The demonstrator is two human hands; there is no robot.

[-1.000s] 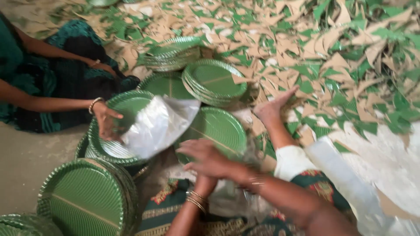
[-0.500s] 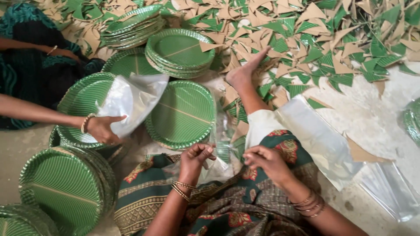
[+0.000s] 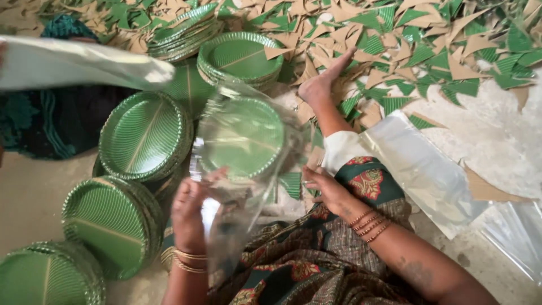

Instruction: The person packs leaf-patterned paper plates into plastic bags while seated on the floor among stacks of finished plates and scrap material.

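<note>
My left hand (image 3: pixel 189 210) and my right hand (image 3: pixel 327 189) hold a clear plastic bag (image 3: pixel 248 141) open in front of me. Each hand grips one side of the bag's mouth. Through the bag shows a stack of green leaf-patterned paper plates (image 3: pixel 243 133) on the floor. My bare foot (image 3: pixel 322 85) stretches out beyond the bag, toward the paper scraps.
More stacks of green plates (image 3: pixel 144 135) (image 3: pixel 110 223) (image 3: pixel 240 56) lie left and ahead. Another person in dark clothes (image 3: pixel 51 118) sits at the left, lifting a clear bag (image 3: pixel 79 65). Green and brown triangular paper scraps (image 3: pixel 423 51) cover the floor ahead. Flat clear bags (image 3: pixel 423 169) lie at the right.
My hands have lifted a clear bag and pulled its mouth apart. The person at the left has raised their bag upward. The view has shifted slightly.
</note>
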